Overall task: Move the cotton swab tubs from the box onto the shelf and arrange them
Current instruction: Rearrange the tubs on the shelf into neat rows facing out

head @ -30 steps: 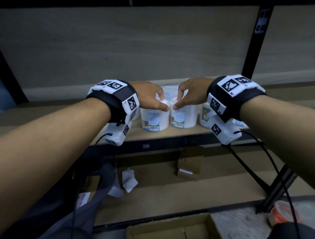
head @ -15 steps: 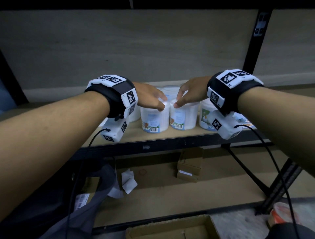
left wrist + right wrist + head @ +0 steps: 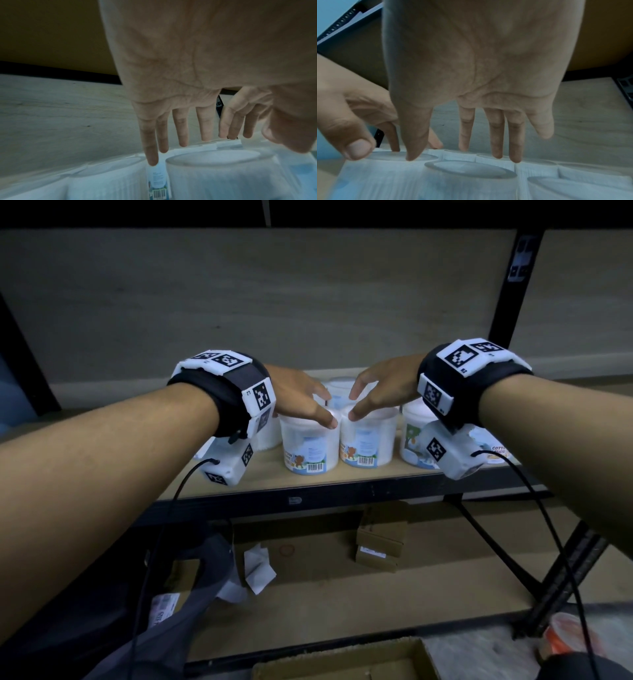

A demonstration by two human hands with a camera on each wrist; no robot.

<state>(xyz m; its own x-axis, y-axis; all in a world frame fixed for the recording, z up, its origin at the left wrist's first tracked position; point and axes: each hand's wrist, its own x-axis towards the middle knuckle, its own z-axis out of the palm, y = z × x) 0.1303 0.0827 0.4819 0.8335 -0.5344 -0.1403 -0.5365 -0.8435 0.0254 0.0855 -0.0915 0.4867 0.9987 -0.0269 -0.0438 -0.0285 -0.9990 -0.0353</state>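
Tubs are seen standing upright on the shelf, long axes vertical, lids up, packed touching in rows. Front pair: left tub and right tub, side by side, barcodes turned toward the shelf edge. A further tub is noted just right of them, partly hidden by the right wrist camera; at least one more stands behind the pair.

Left hand is held palm-down over the left tub, fingers straight and spread; nothing is gripped. Thumb tip lies at the lid rim; contact cannot be confirmed.

Right hand is held palm-down over the right tub, fingers straight and slightly apart; nothing is gripped. Thumb tip lies near the lid edge, just beside the left thumb.

An open cardboard box is seen low in the head view, well apart from the shelf. A small carton and crumpled paper lie on the lower board.
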